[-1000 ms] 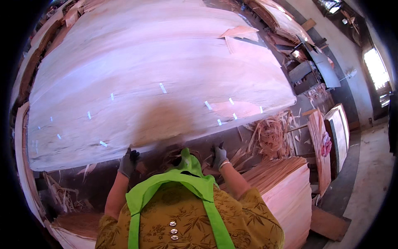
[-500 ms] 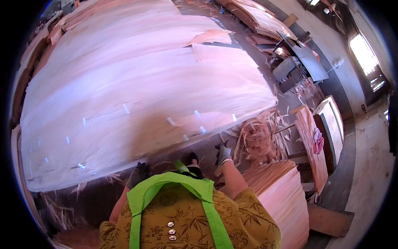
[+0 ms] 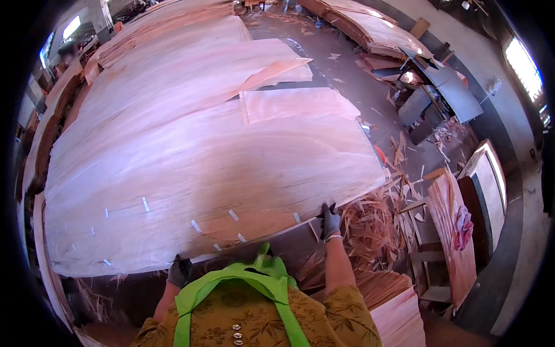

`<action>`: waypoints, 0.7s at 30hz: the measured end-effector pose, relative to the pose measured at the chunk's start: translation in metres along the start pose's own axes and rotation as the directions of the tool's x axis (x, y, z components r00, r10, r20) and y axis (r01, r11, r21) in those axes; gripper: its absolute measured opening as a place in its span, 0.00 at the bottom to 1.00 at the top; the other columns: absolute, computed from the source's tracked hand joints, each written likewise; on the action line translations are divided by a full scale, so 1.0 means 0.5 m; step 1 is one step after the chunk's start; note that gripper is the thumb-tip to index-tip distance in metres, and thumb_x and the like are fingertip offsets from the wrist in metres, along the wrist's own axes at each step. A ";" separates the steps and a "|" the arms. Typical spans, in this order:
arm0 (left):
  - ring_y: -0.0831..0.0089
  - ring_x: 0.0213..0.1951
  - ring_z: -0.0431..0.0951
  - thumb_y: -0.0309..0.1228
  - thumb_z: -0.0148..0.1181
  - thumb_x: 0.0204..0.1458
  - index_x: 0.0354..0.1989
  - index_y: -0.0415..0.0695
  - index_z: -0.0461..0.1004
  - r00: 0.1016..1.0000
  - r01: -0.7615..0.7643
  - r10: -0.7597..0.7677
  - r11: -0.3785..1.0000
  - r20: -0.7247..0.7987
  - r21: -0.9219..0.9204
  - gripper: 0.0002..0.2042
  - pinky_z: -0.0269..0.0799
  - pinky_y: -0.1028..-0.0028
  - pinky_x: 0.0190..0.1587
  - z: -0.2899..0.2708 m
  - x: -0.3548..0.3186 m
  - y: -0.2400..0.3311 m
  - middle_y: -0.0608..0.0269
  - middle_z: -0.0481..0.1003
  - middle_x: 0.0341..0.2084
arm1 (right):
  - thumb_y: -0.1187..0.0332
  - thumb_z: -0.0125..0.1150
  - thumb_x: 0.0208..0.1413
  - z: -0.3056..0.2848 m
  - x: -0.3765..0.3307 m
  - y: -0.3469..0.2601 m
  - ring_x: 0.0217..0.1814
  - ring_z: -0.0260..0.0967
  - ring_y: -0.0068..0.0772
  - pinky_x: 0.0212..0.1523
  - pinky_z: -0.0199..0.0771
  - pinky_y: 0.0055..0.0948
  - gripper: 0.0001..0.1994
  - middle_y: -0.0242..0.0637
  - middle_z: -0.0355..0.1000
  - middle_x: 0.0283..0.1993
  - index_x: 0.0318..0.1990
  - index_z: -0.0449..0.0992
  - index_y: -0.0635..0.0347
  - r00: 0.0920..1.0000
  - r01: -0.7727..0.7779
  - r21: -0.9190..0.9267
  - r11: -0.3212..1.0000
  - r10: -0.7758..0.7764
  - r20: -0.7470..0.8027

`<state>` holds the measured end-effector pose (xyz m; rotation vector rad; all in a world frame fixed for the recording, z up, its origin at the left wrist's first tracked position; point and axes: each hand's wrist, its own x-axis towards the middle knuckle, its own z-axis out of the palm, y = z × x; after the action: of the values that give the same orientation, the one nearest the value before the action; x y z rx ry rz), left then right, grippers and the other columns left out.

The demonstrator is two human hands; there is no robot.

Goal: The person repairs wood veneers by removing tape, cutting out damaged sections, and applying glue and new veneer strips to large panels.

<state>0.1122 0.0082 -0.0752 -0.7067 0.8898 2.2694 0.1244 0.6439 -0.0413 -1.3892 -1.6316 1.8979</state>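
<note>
A broad, pale wood veneer sheet (image 3: 191,168) spreads before me, with short white tape strips along its near part. My left hand (image 3: 180,270), in a dark glove, is at the sheet's near edge, its fingertips over the rim and the other fingers partly hidden. My right hand (image 3: 330,222), in a grey glove with dark fingertips, closes on the same edge further right, thumb side on top. A smaller veneer piece (image 3: 298,104) lies across the sheet's far right part, and a torn, folded flap (image 3: 272,74) sits beyond it.
Veneer scraps (image 3: 373,222) heap on the floor right of the sheet. A veneer stack (image 3: 399,312) stands by my right elbow. Upright boards (image 3: 451,231) with a pink cloth (image 3: 463,228) lean further right. More stacked veneer (image 3: 370,29) lies far right, near a metal-topped stand (image 3: 448,92).
Both hands have moved forward from short of the sheet to its near edge, where they now take hold. The view has shifted, showing more of the room's far end.
</note>
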 end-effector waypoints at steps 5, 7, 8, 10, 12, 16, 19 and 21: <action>0.72 0.22 0.74 0.44 0.58 0.52 0.28 0.50 0.73 0.963 0.013 0.031 0.987 -0.269 0.157 0.12 0.70 0.72 0.22 -0.006 -0.002 -0.006 0.67 0.74 0.18 | 0.50 0.64 0.48 -0.026 -0.014 -0.032 0.11 0.56 0.20 0.13 0.52 0.24 0.20 0.29 0.65 0.13 0.18 0.71 0.56 0.997 -0.035 -0.083 0.996 0.041 0.071; 0.73 0.18 0.72 0.47 0.59 0.50 0.26 0.52 0.72 0.896 0.042 0.055 0.978 -0.441 0.205 0.12 0.66 0.73 0.16 0.016 0.001 -0.010 0.69 0.73 0.17 | 0.54 0.65 0.49 -0.019 -0.013 -0.041 0.09 0.55 0.20 0.11 0.50 0.23 0.19 0.29 0.64 0.12 0.17 0.69 0.55 0.998 -0.020 -0.036 0.999 0.022 0.062; 0.73 0.18 0.72 0.46 0.59 0.50 0.26 0.52 0.72 0.911 0.040 0.044 0.980 -0.410 0.193 0.12 0.66 0.73 0.17 0.022 -0.007 -0.006 0.69 0.73 0.18 | 0.52 0.65 0.48 -0.013 -0.015 -0.034 0.08 0.54 0.21 0.10 0.50 0.23 0.19 0.29 0.63 0.12 0.17 0.69 0.54 0.998 -0.025 -0.021 0.999 0.026 0.064; 0.73 0.18 0.71 0.46 0.58 0.51 0.26 0.53 0.73 0.945 0.037 0.018 0.986 -0.328 0.160 0.11 0.66 0.74 0.17 0.011 -0.002 -0.004 0.69 0.74 0.18 | 0.49 0.64 0.48 -0.015 0.007 -0.017 0.07 0.53 0.22 0.08 0.50 0.23 0.20 0.29 0.63 0.12 0.18 0.68 0.53 0.998 -0.016 0.006 1.000 0.015 0.060; 0.73 0.19 0.71 0.45 0.58 0.52 0.26 0.54 0.73 0.960 0.019 0.019 0.991 -0.279 0.132 0.11 0.67 0.73 0.17 0.003 0.000 -0.002 0.69 0.74 0.19 | 0.51 0.65 0.48 -0.014 0.005 -0.009 0.07 0.53 0.22 0.08 0.50 0.23 0.19 0.29 0.63 0.12 0.18 0.68 0.53 0.999 0.004 0.072 0.997 -0.007 0.045; 0.73 0.19 0.71 0.44 0.56 0.53 0.27 0.53 0.73 0.965 -0.045 0.078 0.990 -0.250 0.136 0.10 0.69 0.72 0.18 -0.003 -0.021 -0.016 0.68 0.74 0.20 | 0.53 0.65 0.48 -0.022 -0.025 -0.009 0.09 0.54 0.22 0.09 0.51 0.22 0.17 0.29 0.62 0.13 0.20 0.68 0.53 0.998 -0.022 0.071 0.997 0.018 0.066; 0.74 0.19 0.71 0.44 0.55 0.54 0.26 0.52 0.72 0.950 -0.005 0.060 0.984 -0.307 0.177 0.12 0.70 0.72 0.19 -0.014 -0.054 -0.013 0.68 0.73 0.19 | 0.57 0.64 0.49 -0.025 -0.066 -0.001 0.10 0.55 0.21 0.11 0.52 0.22 0.14 0.28 0.64 0.15 0.21 0.70 0.53 0.997 -0.051 0.095 0.994 0.045 0.066; 0.74 0.19 0.69 0.45 0.54 0.54 0.24 0.51 0.71 0.960 -0.012 0.051 0.990 -0.274 0.141 0.13 0.67 0.73 0.18 -0.034 -0.080 -0.014 0.68 0.72 0.18 | 0.57 0.64 0.50 -0.030 -0.104 0.015 0.10 0.55 0.21 0.11 0.53 0.22 0.13 0.28 0.63 0.15 0.22 0.71 0.53 0.997 -0.051 0.135 0.990 0.042 0.070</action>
<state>0.1484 -0.0132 -0.0626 -0.9681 1.1849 2.1423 0.1647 0.6129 -0.0218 -1.3333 -1.4795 2.0610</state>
